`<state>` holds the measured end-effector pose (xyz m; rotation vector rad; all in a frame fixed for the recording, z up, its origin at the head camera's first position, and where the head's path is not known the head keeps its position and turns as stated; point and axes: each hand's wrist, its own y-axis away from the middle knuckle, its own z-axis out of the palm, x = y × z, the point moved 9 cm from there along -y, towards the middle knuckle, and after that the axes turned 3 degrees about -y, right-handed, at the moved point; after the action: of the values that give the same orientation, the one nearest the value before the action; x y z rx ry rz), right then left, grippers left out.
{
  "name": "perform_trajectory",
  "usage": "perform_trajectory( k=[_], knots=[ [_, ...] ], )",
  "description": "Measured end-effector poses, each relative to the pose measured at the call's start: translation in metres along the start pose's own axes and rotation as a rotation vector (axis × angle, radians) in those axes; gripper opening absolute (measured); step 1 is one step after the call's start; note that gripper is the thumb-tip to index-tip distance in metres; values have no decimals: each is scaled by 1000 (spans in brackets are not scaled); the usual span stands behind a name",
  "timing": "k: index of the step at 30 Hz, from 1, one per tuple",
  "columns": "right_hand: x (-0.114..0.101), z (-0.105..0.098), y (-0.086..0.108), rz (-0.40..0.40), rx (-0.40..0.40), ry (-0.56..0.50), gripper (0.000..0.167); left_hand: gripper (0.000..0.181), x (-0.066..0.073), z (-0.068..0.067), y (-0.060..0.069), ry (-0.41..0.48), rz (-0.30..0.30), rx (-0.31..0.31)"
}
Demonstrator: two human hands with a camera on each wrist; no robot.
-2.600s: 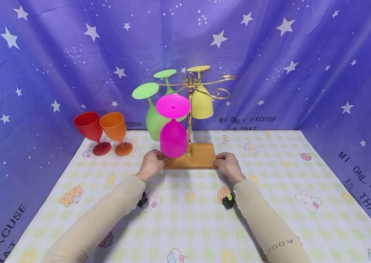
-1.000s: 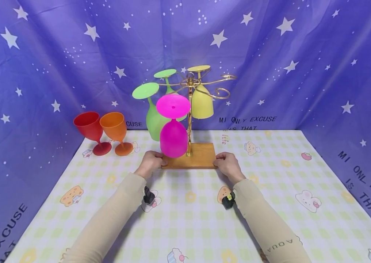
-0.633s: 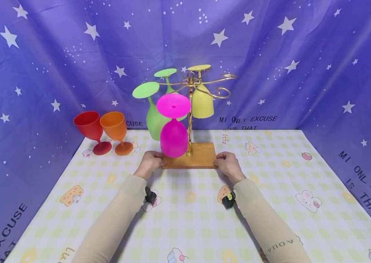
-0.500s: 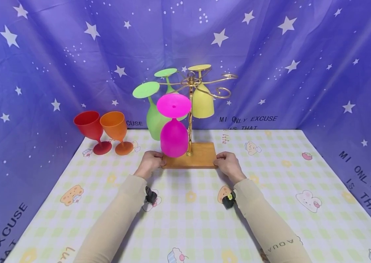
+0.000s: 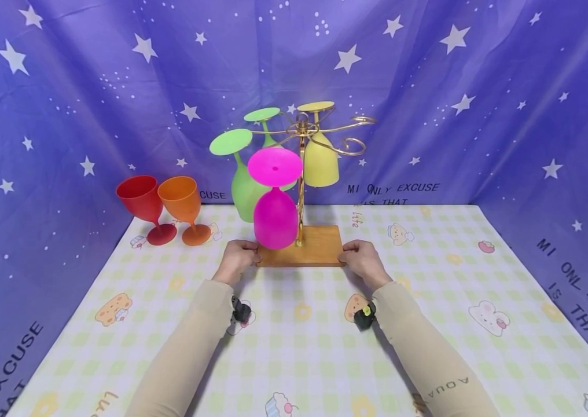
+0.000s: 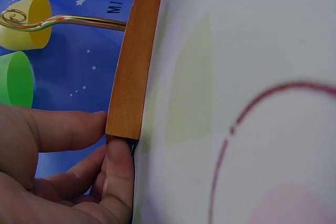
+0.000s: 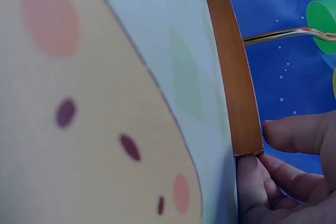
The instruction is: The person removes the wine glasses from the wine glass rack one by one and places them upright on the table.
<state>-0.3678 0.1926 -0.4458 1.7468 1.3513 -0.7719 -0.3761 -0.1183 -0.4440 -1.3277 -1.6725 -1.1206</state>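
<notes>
A wine glass rack stands upright, with a gold metal stem and curled arms over a wooden base (image 5: pixel 320 246). My left hand (image 5: pixel 236 259) holds the base's front left corner; in the left wrist view its thumb (image 6: pixel 73 130) lies at the top edge and a finger at the end. At the front right corner my right hand (image 5: pixel 363 262) holds the base, thumb (image 7: pixel 294 134) by the upper edge. Upside down on the rack hang a magenta goblet (image 5: pixel 275 220), a front green goblet (image 5: pixel 244 194), a rear green goblet (image 5: pixel 263 114) and a yellow goblet (image 5: pixel 321 162).
A red goblet (image 5: pixel 140 200) and an orange goblet (image 5: pixel 180 200) stand upright side by side at the table's back left. Two rack arms (image 5: pixel 351 147) on the right carry no goblet. A blue starry curtain (image 5: pixel 403 75) encloses the back and sides of the checked tablecloth (image 5: pixel 294 359).
Since the earliest frame, my left hand has shifted slightly at the base's left corner and its forearm has swung right. The right hand and the rack look almost unmoved.
</notes>
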Motion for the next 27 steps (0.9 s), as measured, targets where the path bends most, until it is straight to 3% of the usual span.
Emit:
perform_trajectory(
  k=[14,20,27],
  knots=[
    [-10,-9,-4,-48,-60,-140,32,37,-1,-2,0,-24,32,-14],
    [-52,-42,-4,-172,-34,-67,34,35,-1,-3,-1,-9,40,-31],
    [-116,-98,0,-303,127,74,29,35,-2,-1,0,-12,25,-28]
  ],
)
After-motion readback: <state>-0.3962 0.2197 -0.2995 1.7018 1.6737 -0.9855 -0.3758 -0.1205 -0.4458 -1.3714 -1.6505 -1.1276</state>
